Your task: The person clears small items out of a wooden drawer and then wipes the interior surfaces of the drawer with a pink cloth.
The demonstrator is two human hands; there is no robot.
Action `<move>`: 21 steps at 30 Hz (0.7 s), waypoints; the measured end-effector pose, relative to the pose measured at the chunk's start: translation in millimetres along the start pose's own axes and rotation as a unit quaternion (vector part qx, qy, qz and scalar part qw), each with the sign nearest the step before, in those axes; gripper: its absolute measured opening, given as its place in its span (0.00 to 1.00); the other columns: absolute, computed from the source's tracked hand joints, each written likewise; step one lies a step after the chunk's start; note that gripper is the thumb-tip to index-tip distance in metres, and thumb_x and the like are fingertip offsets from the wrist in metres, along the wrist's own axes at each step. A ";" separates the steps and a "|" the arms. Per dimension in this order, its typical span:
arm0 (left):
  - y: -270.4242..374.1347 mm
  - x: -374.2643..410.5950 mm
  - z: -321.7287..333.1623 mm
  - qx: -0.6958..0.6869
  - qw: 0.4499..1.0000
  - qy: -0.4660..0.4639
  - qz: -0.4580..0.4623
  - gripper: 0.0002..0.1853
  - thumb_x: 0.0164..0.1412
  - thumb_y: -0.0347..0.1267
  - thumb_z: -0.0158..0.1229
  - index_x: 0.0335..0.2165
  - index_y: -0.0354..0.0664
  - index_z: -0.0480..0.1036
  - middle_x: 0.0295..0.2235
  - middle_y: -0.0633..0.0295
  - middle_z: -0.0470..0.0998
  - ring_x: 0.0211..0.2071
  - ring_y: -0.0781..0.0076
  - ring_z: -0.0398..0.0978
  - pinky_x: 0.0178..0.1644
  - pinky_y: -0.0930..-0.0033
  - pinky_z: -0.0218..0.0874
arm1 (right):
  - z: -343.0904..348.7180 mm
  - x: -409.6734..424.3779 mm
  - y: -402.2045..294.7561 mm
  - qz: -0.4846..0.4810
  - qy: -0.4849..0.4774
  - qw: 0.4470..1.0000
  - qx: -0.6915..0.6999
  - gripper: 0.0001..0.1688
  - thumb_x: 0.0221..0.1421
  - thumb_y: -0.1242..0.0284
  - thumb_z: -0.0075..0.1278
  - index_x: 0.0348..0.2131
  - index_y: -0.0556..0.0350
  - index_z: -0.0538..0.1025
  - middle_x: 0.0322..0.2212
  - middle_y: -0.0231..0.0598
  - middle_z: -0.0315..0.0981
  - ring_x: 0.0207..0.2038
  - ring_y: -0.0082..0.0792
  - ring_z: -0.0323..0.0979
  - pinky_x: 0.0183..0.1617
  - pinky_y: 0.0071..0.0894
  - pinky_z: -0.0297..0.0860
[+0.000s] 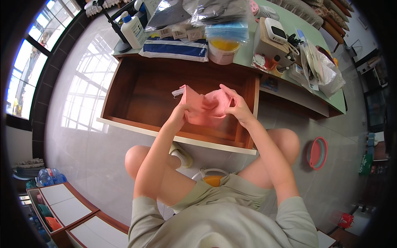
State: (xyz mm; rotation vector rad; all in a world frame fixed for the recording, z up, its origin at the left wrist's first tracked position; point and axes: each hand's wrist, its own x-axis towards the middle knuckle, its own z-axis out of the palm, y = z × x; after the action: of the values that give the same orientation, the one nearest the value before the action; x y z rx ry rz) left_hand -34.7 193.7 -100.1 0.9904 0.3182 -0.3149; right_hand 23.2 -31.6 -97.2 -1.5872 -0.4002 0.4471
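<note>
A pink cloth [206, 107] with a fuzzy texture is stretched between my two hands, above an open wooden drawer [145, 86]. My left hand [180, 116] grips its left side; a white tag [177, 92] sticks out from the upper left corner. My right hand [237, 107] pinches the right edge between thumb and fingers, with the index finger extended along the top. The middle of the cloth sags in folds. The visible part of the drawer's bottom is bare brown wood.
On the green tabletop [245, 57] beyond stand a white pump bottle [131, 31], a blue-and-white packet [175, 48], a round tub [223, 52], blue masks in plastic [228, 31] and a box with a white device [275, 30]. A pink basin [317, 153] is on the floor at right.
</note>
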 end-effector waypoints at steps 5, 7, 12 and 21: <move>-13.2 19.7 3.3 0.143 0.989 -0.017 0.037 0.49 0.39 0.14 0.42 0.63 0.49 0.44 0.54 0.62 0.62 0.49 0.75 0.66 0.42 0.78 0.63 | -1.4 8.8 -5.1 0.071 -0.046 0.985 0.153 0.46 0.39 0.84 0.50 0.60 0.56 0.56 0.50 0.35 0.58 0.50 0.27 0.62 0.53 0.26 0.61; -14.1 22.6 12.6 0.168 0.984 -0.037 0.044 0.51 0.37 0.14 0.44 0.63 0.50 0.43 0.54 0.61 0.61 0.48 0.75 0.66 0.38 0.80 0.62 | 2.1 9.6 -12.2 0.096 -0.025 0.965 0.244 0.47 0.40 0.85 0.49 0.61 0.56 0.53 0.50 0.36 0.58 0.50 0.27 0.63 0.53 0.27 0.63; -17.4 25.5 26.7 0.139 0.976 -0.152 0.069 0.50 0.40 0.17 0.49 0.63 0.48 0.42 0.52 0.61 0.63 0.47 0.75 0.67 0.45 0.76 0.62 | 18.0 15.2 -12.0 0.108 0.001 0.948 0.299 0.47 0.43 0.88 0.45 0.62 0.57 0.49 0.49 0.38 0.58 0.51 0.29 0.62 0.53 0.30 0.65; -6.9 16.7 22.0 0.214 0.968 -0.126 -0.033 0.32 0.56 0.27 0.49 0.60 0.48 0.53 0.44 0.66 0.70 0.44 0.82 0.68 0.45 0.83 0.58 | 10.4 21.3 -26.1 -0.010 -0.008 0.954 -0.298 0.37 0.39 0.74 0.54 0.53 0.53 0.68 0.42 0.48 0.62 0.43 0.41 0.68 0.48 0.29 0.65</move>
State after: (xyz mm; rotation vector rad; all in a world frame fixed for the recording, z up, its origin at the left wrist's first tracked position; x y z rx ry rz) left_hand -19.6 169.5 -100.8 1.3486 0.0498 -0.5810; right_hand 36.5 -10.3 -72.5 -2.1620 -0.6016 0.3365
